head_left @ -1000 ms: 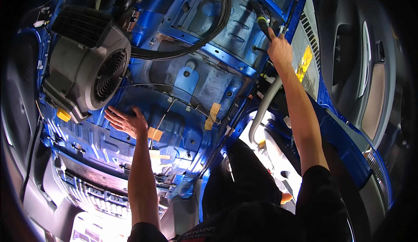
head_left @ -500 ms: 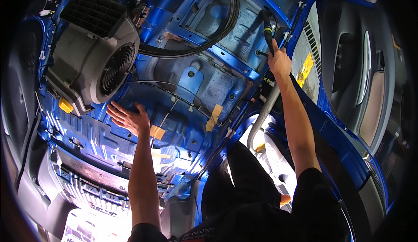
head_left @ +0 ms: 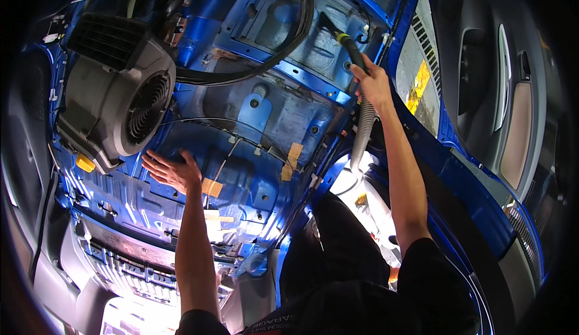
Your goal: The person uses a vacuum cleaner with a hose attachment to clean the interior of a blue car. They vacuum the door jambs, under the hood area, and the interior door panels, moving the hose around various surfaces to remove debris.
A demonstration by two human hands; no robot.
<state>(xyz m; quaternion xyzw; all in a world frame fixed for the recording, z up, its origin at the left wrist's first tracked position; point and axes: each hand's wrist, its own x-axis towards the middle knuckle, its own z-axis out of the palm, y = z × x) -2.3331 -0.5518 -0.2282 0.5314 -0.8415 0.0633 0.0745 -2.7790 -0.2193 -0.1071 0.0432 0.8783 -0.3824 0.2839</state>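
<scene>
Your right hand (head_left: 374, 85) grips one black vacuum nozzle (head_left: 345, 41) on a grey ribbed hose (head_left: 362, 131), nozzle sticking out far-left of your fist; left hand (head_left: 172, 171) lies open, flat on the blue metal car floor (head_left: 265, 184).

Car workshop: stripped blue car floor (head_left: 265, 112) (bare metal), open door (head_left: 494, 94).

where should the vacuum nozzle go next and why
Probably a short sweep back toward the person along the blue floor pan. The right hand grips the vacuum hose with the black nozzle at the far recess, so the nearer panel looks not yet covered. The left hand rests flat on the floor, bracing the reach.
</scene>
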